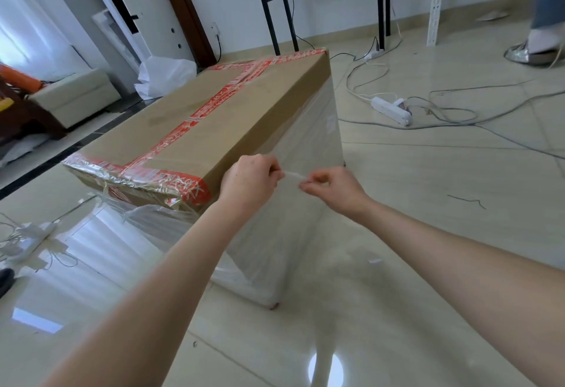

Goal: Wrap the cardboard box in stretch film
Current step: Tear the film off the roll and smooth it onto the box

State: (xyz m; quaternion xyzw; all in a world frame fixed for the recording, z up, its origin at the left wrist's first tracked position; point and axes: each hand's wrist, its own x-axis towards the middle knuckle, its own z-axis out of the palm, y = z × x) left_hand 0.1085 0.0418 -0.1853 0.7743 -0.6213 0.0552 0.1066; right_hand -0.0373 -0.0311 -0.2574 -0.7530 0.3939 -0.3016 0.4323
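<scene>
Currently the tail-end step: cardboard box (pixel 214 117) stands on the floor (pixel 443 249), sides covered in stretch film (pixel 308 227), top bare. At its near top edge, left hand (pixel 249 180) and right hand (pixel 333 189) each pinch a twisted film strand (pixel 293 175) between the fingers. Next, probably snap or tuck it, which needs a firm opposed pull.

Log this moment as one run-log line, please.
left hand: pinches film strand | right hand: pinches same strand | cardboard box: side filmed, top mostly bare
</scene>
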